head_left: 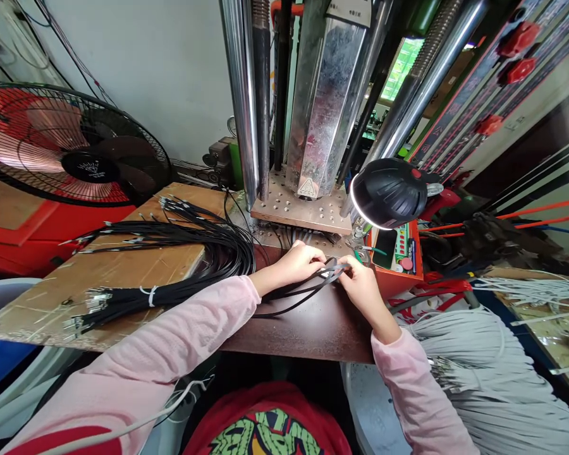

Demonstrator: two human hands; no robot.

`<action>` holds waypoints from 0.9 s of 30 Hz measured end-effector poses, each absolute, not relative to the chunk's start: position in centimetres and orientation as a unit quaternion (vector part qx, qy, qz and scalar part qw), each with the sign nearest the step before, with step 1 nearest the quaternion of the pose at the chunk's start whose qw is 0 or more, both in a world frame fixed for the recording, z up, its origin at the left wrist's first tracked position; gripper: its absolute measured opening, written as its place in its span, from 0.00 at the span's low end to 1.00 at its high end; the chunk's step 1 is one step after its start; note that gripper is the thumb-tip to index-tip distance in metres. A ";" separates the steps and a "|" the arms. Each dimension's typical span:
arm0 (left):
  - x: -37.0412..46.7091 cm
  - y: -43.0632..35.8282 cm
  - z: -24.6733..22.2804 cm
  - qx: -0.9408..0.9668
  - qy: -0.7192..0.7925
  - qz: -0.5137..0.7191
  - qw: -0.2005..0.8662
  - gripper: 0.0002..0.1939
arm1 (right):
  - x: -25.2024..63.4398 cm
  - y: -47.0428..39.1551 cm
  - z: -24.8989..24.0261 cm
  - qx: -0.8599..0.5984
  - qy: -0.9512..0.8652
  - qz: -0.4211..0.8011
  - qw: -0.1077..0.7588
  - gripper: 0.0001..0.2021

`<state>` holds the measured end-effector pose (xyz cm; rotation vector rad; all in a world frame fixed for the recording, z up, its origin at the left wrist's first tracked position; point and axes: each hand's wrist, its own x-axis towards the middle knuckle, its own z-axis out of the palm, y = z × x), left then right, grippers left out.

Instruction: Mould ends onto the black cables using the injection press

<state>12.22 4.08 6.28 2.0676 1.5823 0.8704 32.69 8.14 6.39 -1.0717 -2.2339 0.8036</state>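
Observation:
My left hand is closed round a few black cables in front of the press, thumb and fingers pinched together. Close by on the right, my right hand pinches the same dark strands where they loop between both hands. A small pale piece shows between the fingers, too small to make out. Left of my forearm lies a thick bundle of black cables with metal ends, spread over the wooden board. Nearer to me, a tied bunch of black cables has a white tie round it.
Behind my hands stands the press's drilled metal plate between steel columns. A black lamp hangs at the right, above an orange control box. Many white cables are heaped at the right. A fan stands at the left.

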 end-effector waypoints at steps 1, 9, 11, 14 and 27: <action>12.2 4.1 6.1 0.742 0.566 0.308 0.186 0.09 | 32.6 8.0 6.2 -0.394 -0.832 0.291 0.262 0.04; 12.8 4.2 4.7 0.745 0.567 0.314 0.159 0.09 | 32.2 7.4 5.6 -0.354 -0.895 0.137 0.233 0.06; 12.8 4.1 4.5 0.743 0.568 0.318 0.155 0.09 | 32.1 7.1 5.5 -0.348 -0.908 0.082 0.219 0.07; 12.6 4.0 4.2 0.737 0.570 0.328 0.157 0.08 | 32.0 6.7 5.2 -0.349 -0.914 0.028 0.205 0.07; 12.6 5.3 5.5 0.742 0.598 0.251 0.172 0.10 | 32.2 9.0 5.7 -0.376 -0.860 0.249 0.237 0.09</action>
